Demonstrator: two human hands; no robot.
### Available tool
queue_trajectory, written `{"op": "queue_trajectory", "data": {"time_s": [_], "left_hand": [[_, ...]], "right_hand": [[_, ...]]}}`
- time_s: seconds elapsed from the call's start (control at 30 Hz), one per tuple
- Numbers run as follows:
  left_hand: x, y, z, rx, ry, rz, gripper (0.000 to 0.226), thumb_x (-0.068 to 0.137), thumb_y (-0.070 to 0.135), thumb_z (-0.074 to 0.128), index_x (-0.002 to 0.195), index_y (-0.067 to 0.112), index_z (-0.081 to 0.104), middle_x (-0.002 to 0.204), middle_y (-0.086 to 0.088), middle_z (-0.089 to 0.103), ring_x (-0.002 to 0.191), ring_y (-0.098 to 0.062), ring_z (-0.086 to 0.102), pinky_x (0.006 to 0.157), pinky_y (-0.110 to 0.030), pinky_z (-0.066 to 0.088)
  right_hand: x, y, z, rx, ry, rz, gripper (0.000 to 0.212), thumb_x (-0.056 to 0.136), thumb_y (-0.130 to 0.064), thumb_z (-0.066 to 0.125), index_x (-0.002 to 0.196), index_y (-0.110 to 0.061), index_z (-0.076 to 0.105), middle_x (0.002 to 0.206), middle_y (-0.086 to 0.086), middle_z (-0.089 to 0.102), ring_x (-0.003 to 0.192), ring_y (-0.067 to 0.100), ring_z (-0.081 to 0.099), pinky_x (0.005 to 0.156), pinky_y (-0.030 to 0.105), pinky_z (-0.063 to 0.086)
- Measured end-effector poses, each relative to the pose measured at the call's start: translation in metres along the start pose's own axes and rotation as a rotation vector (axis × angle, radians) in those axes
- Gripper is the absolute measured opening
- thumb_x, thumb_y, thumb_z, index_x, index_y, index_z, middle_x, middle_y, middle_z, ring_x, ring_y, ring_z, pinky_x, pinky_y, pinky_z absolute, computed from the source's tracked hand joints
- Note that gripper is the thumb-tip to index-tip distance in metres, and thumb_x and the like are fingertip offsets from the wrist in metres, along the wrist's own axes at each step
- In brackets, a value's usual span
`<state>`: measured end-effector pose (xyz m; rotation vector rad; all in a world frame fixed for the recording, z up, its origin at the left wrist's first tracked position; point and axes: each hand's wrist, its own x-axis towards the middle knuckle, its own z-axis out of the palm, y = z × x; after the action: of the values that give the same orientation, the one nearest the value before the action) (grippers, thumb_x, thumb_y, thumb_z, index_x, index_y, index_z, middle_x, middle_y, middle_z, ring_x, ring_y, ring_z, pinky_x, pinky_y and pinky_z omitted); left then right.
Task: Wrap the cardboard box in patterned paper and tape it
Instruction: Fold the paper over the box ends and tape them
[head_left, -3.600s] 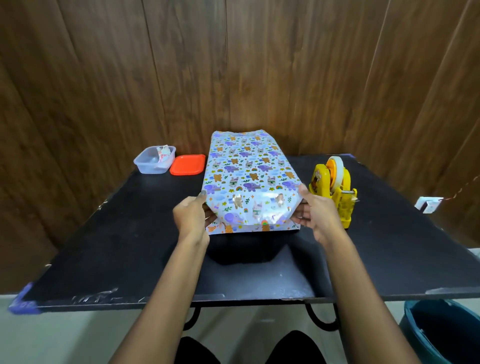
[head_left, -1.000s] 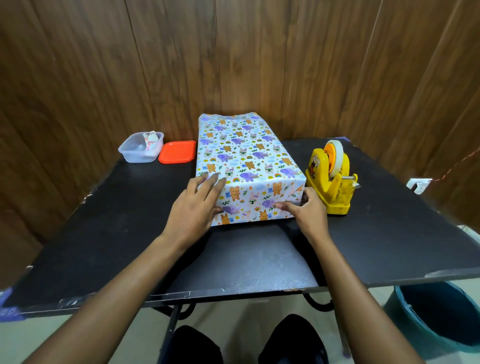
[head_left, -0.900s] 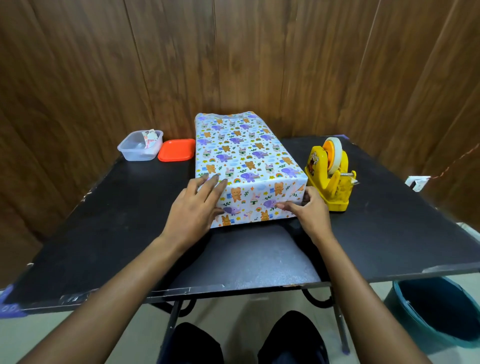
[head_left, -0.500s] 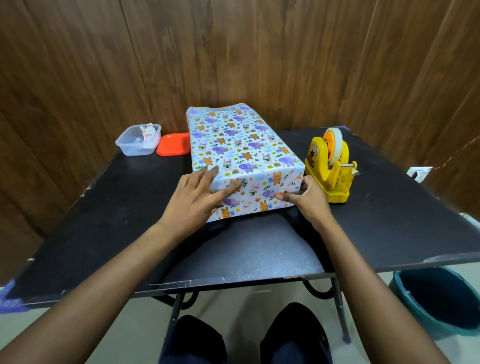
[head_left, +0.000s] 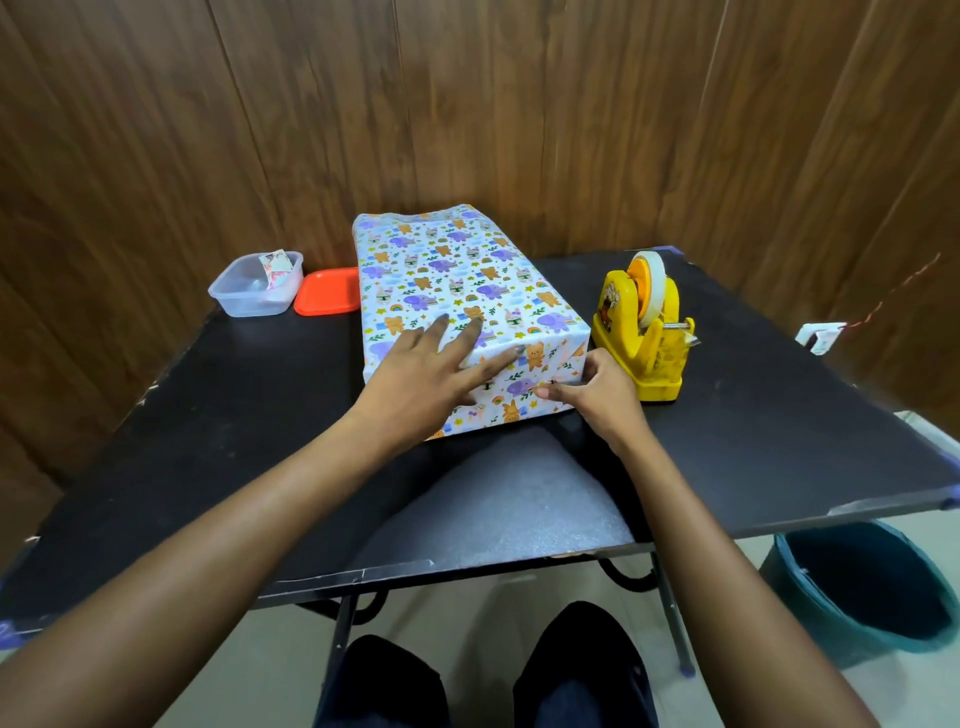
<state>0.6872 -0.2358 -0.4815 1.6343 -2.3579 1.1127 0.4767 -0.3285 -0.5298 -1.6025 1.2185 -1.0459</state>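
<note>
Open surface of the table (head_left: 519, 499) lies between its near edge and my hands. My left hand (head_left: 431, 379) presses the wrapped box (head_left: 467, 280) with flat, spread fingers. My right hand (head_left: 597, 387) pinches the patterned paper (head_left: 563, 361) at the near right corner. The box lies mid-table, its long axis toward 12 o'clock. The tape dispenser (head_left: 641, 327) stands just beside it at 3 o'clock.

Dark wood-panelled walls (head_left: 519, 104) meet in a corner behind a black tabletop (head_left: 208, 441) with scuffed, taped edges, carried on thin black metal legs (head_left: 667, 608). The floor (head_left: 467, 597) is pale and smooth. A teal bin (head_left: 821, 629) stands on it at the right, partly under the tabletop's corner.
</note>
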Motion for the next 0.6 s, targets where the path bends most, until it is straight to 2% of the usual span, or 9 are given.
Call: {"op": "queue_trajectory", "data": {"time_s": [0.07,0.2,0.37,0.6], "left_hand": [[-0.001,-0.002,0.001,0.031,0.011,0.017,0.083,0.076,0.031,0.075,0.143,0.032,0.025,0.134,-0.020,0.050,0.107,-0.046,0.057,0.074,-0.042,0.048],[0.000,-0.003,-0.001,0.056,0.007,0.045,0.082,0.075,0.035,0.074,0.142,0.032,0.026,0.132,-0.021,0.052,0.105,-0.046,0.058,0.071,-0.041,0.049],[0.001,-0.002,-0.004,0.067,-0.008,0.043,0.087,0.074,0.039,0.074,0.143,0.034,0.022,0.132,-0.020,0.052,0.106,-0.045,0.058,0.070,-0.041,0.049],[0.001,0.000,-0.003,0.035,-0.025,0.015,0.095,0.074,0.038,0.075,0.147,0.027,0.015,0.137,-0.021,0.048,0.110,-0.046,0.055,0.074,-0.044,0.048]], "right_hand": [[0.002,-0.001,-0.001,-0.027,-0.023,0.011,0.057,0.055,-0.024,0.090,0.098,-0.012,0.055,0.103,0.004,0.069,0.093,0.018,0.067,0.083,0.045,0.055],[0.004,-0.007,-0.005,-0.069,-0.078,0.014,0.072,0.048,-0.036,0.090,0.106,-0.009,0.057,0.102,0.001,0.070,0.091,0.015,0.068,0.081,0.042,0.057],[0.000,-0.019,-0.004,0.072,-0.115,-0.016,0.063,0.063,-0.017,0.086,0.114,-0.009,0.050,0.109,0.002,0.067,0.094,0.012,0.067,0.077,0.028,0.057],[0.000,-0.019,-0.004,-0.002,-0.047,-0.049,0.061,0.061,-0.021,0.088,0.111,-0.012,0.055,0.106,0.002,0.069,0.095,0.014,0.067,0.079,0.032,0.057]]}}
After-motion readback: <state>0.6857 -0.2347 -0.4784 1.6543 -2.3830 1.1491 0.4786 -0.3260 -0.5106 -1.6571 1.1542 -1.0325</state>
